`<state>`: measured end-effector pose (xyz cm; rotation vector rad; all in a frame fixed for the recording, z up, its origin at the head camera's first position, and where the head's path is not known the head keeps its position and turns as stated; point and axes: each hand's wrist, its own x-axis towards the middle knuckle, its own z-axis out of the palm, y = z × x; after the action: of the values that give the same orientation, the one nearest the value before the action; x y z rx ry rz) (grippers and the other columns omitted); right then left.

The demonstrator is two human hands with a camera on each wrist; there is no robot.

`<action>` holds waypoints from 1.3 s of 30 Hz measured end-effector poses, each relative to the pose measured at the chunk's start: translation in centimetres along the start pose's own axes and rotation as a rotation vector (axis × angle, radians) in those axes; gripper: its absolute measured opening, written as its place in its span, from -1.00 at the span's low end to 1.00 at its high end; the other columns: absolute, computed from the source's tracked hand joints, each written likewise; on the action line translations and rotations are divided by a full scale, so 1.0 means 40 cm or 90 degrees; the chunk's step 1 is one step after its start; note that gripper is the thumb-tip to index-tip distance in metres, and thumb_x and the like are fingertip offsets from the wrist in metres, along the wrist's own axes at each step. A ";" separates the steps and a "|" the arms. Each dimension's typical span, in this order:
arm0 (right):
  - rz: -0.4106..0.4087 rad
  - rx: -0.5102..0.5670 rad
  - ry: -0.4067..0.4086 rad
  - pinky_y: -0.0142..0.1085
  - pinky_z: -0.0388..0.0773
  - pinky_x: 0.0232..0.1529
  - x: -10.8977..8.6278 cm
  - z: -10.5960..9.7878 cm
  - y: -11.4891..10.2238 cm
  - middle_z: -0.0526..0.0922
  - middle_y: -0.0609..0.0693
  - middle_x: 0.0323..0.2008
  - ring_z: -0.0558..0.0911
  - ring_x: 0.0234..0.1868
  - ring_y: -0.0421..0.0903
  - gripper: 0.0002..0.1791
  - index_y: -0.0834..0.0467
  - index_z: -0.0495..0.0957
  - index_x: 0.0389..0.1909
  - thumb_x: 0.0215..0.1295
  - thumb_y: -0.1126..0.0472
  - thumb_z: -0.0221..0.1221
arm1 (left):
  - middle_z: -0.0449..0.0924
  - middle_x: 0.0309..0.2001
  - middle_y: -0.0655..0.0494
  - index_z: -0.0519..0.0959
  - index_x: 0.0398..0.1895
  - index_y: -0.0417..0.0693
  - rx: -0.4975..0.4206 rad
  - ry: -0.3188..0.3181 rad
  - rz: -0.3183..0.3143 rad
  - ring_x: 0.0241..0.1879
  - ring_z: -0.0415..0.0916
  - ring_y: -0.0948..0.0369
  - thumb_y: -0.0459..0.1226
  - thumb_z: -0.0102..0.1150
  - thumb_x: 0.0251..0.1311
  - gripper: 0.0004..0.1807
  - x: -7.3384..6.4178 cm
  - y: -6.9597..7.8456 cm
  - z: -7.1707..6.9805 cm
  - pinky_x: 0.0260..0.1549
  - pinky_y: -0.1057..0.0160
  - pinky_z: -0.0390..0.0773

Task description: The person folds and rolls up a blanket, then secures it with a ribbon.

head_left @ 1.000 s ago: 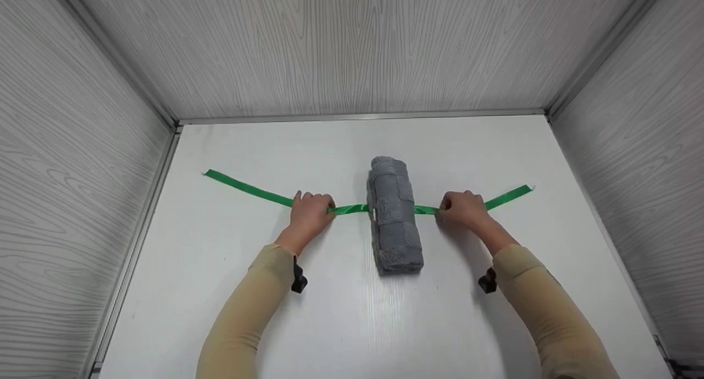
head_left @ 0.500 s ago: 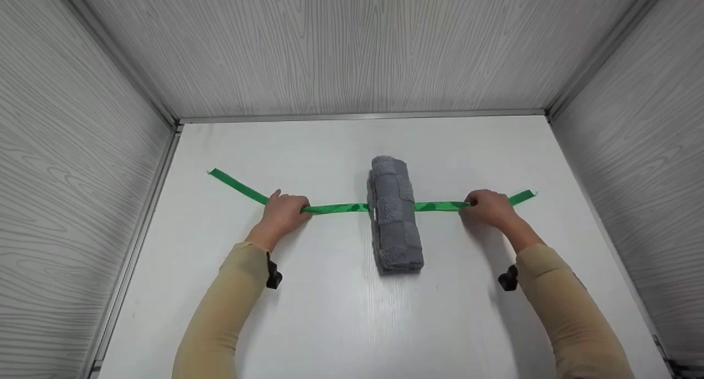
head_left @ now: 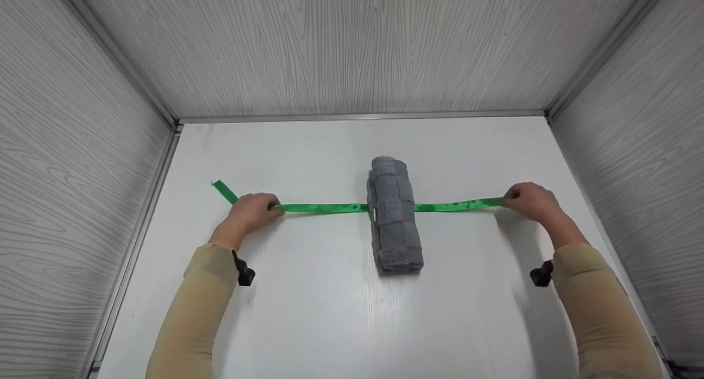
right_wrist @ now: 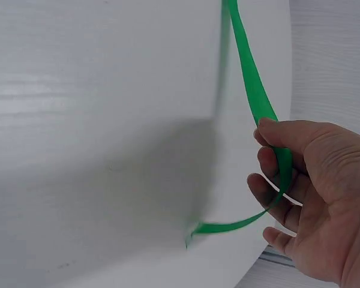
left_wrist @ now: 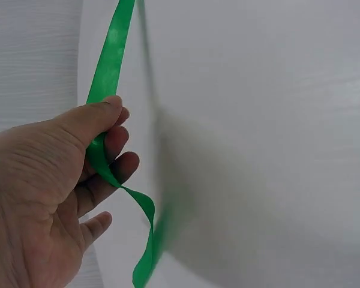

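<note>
A green ribbon (head_left: 324, 208) runs left to right beneath a folded grey towel (head_left: 393, 219), whose long side points away from me. My left hand (head_left: 254, 211) pinches the ribbon between thumb and fingers; in the left wrist view its loose end (left_wrist: 144, 240) twists down past the palm. On the other side, my right hand (head_left: 532, 202) pinches the ribbon's right part (head_left: 456, 206), and the tail (right_wrist: 228, 227) curls under the fingers in the right wrist view. Both stretches look fairly straight between towel and hands. The ribbon's middle is hidden under the towel.
The white tabletop (head_left: 341, 324) is bounded by wood-grain panels at the back (head_left: 352, 49), left (head_left: 66, 175) and right (head_left: 638, 148). A black wrist camera (head_left: 245, 273) sits on the left cuff, another black camera (head_left: 542, 274) on the right.
Both hands have slid outward along the ribbon, away from the towel, so longer stretches show between them and shorter tails beyond. The towel has stayed in place.
</note>
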<state>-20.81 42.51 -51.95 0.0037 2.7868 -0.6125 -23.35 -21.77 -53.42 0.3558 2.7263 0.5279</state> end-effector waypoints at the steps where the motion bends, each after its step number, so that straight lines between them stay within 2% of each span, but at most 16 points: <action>1: 0.001 0.003 0.002 0.07 0.49 -0.16 -0.005 -0.012 0.006 0.66 0.27 -0.12 0.57 -0.17 0.16 -0.57 0.36 0.64 -0.04 0.44 0.02 0.21 | 0.69 -0.09 -0.06 0.68 0.00 -0.19 -0.011 -0.004 -0.007 -0.03 0.55 -0.05 -0.17 0.23 0.44 -0.72 -0.005 -0.006 -0.007 0.14 -0.11 0.45; 9: 0.012 0.043 0.038 -0.14 0.42 -0.33 -0.042 -0.097 0.024 0.61 0.09 -0.30 0.49 -0.27 0.04 -0.44 0.30 0.60 -0.15 0.41 -0.20 0.22 | 0.62 -0.06 -0.07 0.65 0.02 -0.19 -0.114 -0.049 -0.060 -0.08 0.45 0.00 -0.07 0.20 0.46 -0.64 -0.042 -0.041 -0.053 0.03 -0.04 0.48; 12: 0.011 0.093 0.069 -0.18 0.38 -0.35 -0.052 -0.122 0.004 0.54 0.01 -0.37 0.42 -0.31 -0.02 -0.44 0.28 0.58 -0.17 0.39 -0.22 0.24 | 0.62 -0.09 -0.05 0.65 0.01 -0.16 -0.148 -0.056 -0.060 -0.12 0.45 0.03 -0.05 0.17 0.47 -0.64 -0.052 -0.053 -0.062 -0.06 0.04 0.49; 15: -0.001 0.175 0.105 -0.22 0.37 -0.39 -0.060 -0.145 -0.036 0.53 -0.01 -0.41 0.40 -0.37 -0.08 -0.46 0.28 0.58 -0.17 0.37 -0.19 0.29 | 0.62 -0.11 -0.08 0.65 0.03 -0.15 -0.184 -0.056 -0.057 -0.18 0.43 0.05 -0.05 0.12 0.48 -0.64 -0.059 -0.061 -0.070 -0.17 0.10 0.46; 21: -0.069 0.317 0.157 -0.31 0.42 -0.39 -0.074 -0.164 -0.185 0.60 -0.08 -0.44 0.48 -0.39 -0.15 -0.57 0.27 0.61 -0.23 0.30 -0.07 0.40 | 0.60 -0.18 -0.07 0.62 0.05 -0.18 -0.231 -0.044 -0.060 -0.22 0.37 0.04 -0.03 0.07 0.50 -0.60 -0.061 -0.061 -0.080 -0.23 0.11 0.37; 25: -0.138 0.388 0.162 -0.35 0.57 -0.26 -0.078 -0.156 -0.297 0.65 -0.06 -0.39 0.61 -0.32 -0.09 -0.61 0.28 0.60 -0.25 0.29 0.01 0.42 | 0.58 -0.21 -0.03 0.61 0.03 -0.20 -0.252 -0.035 -0.059 -0.19 0.36 0.03 -0.01 0.07 0.49 -0.58 -0.057 -0.055 -0.083 -0.20 0.10 0.35; 28: -0.184 0.423 0.155 -0.34 0.62 -0.23 -0.076 -0.145 -0.380 0.66 0.01 -0.35 0.64 -0.30 -0.05 -0.64 0.28 0.60 -0.24 0.30 0.05 0.42 | 0.58 -0.20 -0.03 0.60 0.04 -0.20 -0.268 -0.032 -0.065 -0.17 0.36 0.02 0.00 0.07 0.48 -0.56 -0.054 -0.052 -0.085 -0.17 0.10 0.35; 31: -0.213 0.423 0.149 -0.34 0.63 -0.24 -0.074 -0.127 -0.465 0.67 0.05 -0.31 0.64 -0.30 -0.06 -0.67 0.25 0.61 -0.22 0.31 0.05 0.41 | 0.58 -0.18 -0.03 0.59 0.06 -0.19 -0.277 -0.035 -0.068 -0.15 0.37 0.02 0.02 0.06 0.49 -0.55 -0.052 -0.050 -0.086 -0.16 0.10 0.35; 34: -0.235 0.389 0.134 -0.35 0.62 -0.26 -0.076 -0.099 -0.545 0.65 0.05 -0.27 0.63 -0.29 -0.07 -0.68 0.21 0.60 -0.18 0.33 0.03 0.39 | 0.58 -0.16 -0.05 0.58 0.06 -0.17 -0.278 -0.032 -0.067 -0.14 0.37 0.02 0.02 0.05 0.49 -0.56 -0.052 -0.048 -0.087 -0.15 0.10 0.35; 39: -0.280 0.340 0.084 -0.28 0.51 -0.34 -0.078 -0.018 -0.664 0.58 0.00 -0.31 0.53 -0.35 -0.10 -0.74 0.14 0.62 -0.14 0.40 0.02 0.32 | 0.58 -0.11 -0.15 0.58 0.07 -0.15 -0.277 -0.020 -0.068 -0.16 0.37 0.03 0.00 0.03 0.51 -0.59 -0.055 -0.044 -0.092 -0.18 0.11 0.36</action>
<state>-19.68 18.83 -39.58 -0.4805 2.6615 -1.4925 -23.04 -25.18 -50.30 0.1030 2.4900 1.0444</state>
